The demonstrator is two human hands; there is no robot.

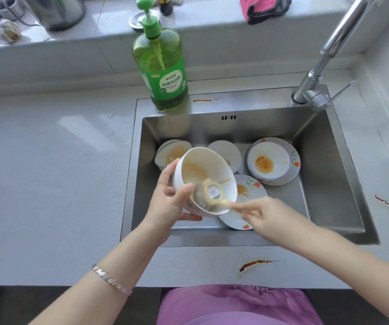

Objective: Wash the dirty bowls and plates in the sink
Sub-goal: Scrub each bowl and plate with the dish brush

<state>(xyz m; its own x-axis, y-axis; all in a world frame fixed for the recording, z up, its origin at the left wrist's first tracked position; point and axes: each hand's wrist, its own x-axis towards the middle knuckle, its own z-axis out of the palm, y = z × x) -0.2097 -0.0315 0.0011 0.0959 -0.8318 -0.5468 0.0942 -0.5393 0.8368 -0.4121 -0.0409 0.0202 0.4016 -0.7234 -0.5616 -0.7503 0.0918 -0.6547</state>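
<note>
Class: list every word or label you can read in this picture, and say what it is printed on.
"柠檬洗洁精": on the label of the green detergent bottle.
Brand line above it: stylised, not surely readable.
Small print below it: too small to read.
Dark marks outside the held bowl: blurred.

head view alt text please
A person's left hand holds a tilted white ceramic bowl with brown residue over a stainless steel sink, while the right hand scrubs inside it with a pale-handled dish brush. More dirty white bowls and flower-rimmed plates lie in the sink, and a green pump bottle of dish soap stands on its back ledge.
</note>
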